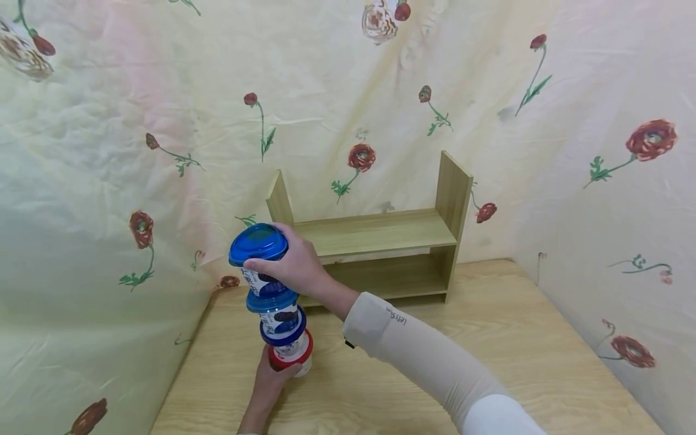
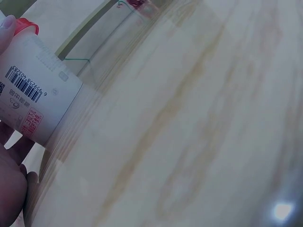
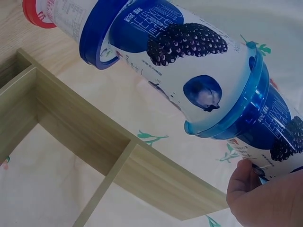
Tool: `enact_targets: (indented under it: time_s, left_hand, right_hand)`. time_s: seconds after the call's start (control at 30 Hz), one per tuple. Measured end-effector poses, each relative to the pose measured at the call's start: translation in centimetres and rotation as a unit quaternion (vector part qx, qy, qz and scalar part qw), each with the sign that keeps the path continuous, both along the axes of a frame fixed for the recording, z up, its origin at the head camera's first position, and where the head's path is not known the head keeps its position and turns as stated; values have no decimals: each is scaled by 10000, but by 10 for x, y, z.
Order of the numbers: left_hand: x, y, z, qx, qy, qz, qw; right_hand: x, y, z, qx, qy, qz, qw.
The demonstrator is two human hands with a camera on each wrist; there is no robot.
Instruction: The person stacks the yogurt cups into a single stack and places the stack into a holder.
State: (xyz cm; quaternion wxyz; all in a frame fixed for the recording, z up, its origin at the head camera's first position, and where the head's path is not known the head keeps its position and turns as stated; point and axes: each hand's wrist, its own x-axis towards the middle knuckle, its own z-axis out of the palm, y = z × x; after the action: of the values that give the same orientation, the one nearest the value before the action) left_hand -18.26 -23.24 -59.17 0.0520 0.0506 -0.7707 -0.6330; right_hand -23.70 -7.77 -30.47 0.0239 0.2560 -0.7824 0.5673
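Note:
A leaning stack of several lidded cups rises from the table in the head view. At its top, my right hand (image 1: 296, 261) grips a blue-lidded cup (image 1: 262, 279), thumb and fingers on opposite sides. Under it sits a light-blue-lidded cup (image 3: 173, 61), printed with a blackberry and a blueberry. A white cup with a dark blue lid (image 3: 97, 38) follows below. Down at the bottom, my left hand (image 1: 270, 376) holds a white red-lidded cup (image 2: 45, 87) around its side; the left wrist view shows its barcode and its base at the tabletop.
Behind the stack stands a two-tier wooden shelf (image 1: 375, 232) with raised side panels, close to the back wall. The light wood table (image 1: 489, 356) runs to flower-printed cloth walls (image 1: 598, 199) at the left, back and right.

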Motion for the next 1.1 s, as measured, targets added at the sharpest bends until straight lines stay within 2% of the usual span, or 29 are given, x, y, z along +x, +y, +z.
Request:
enact_targets:
  time_s: [0.23, 0.47, 0.67, 0.8, 1.1]
  left_hand:
    - [0, -2, 5, -152, -18, 1, 9999]
    - [-12, 1, 6, -142, 49, -55, 9999]
    - [1, 5, -3, -109, -240, 63, 9996]
    - [8, 6, -7, -80, -253, 65, 9996]
    - [6, 6, 0, -140, -50, 113, 9998]
  right_hand:
    - [3, 0, 1, 31, -51, 87, 9999]
    - [0, 3, 9, 132, 66, 85, 9999]
    - [5, 4, -2, 215, -51, 141, 9997]
    - [8, 3, -7, 199, -110, 168, 9996]
    - [9, 3, 0, 204, -98, 120, 9997]
